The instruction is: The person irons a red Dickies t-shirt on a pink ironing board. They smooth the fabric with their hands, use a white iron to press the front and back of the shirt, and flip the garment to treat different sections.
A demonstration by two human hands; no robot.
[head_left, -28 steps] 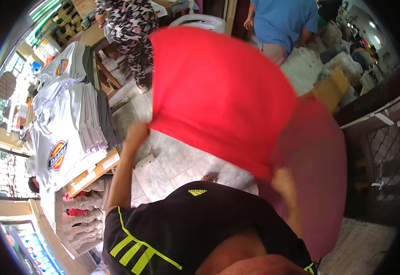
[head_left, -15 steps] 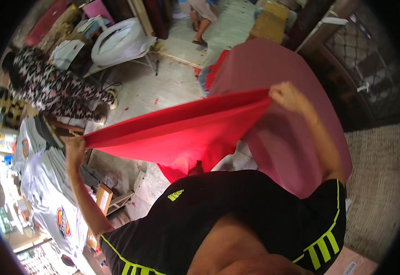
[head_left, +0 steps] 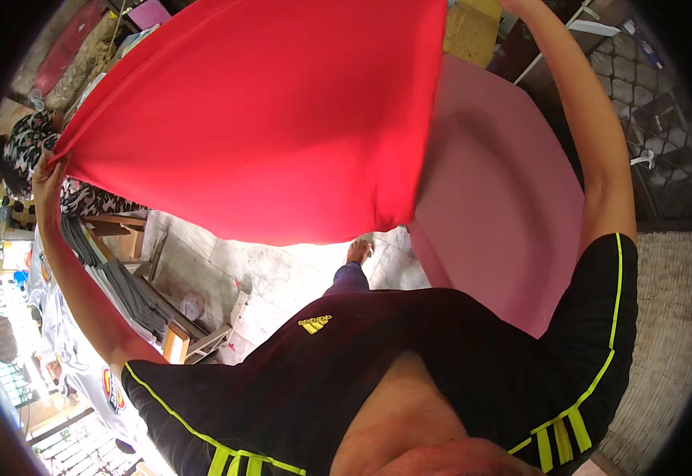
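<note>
A large plain red cloth (head_left: 266,119) is spread in the air in front of me, its upper part running out of the picture. My left hand (head_left: 47,173) is closed on the cloth's left corner, with the fingers pinching the edge. Raised high on the right, my right hand (head_left: 514,3) is cut off by the top edge; only the wrist end shows, so its fingers and the cloth's far corner are hidden. Under the cloth's right side lies a mauve-pink covered surface (head_left: 512,206), rounded at the right.
At the left, a person in patterned clothes (head_left: 24,151) is partly behind the cloth. Grey and white garments (head_left: 116,278) hang or lie in a stack nearby, beside a wooden frame (head_left: 177,343). One bare foot (head_left: 359,251) stands on the pale tiled floor (head_left: 258,278). A lattice gate (head_left: 647,119) is at the right.
Both my arms have lifted and spread, the right one up to the top edge. The red cloth has gone from a low, folded band to a wide raised sheet covering the far room.
</note>
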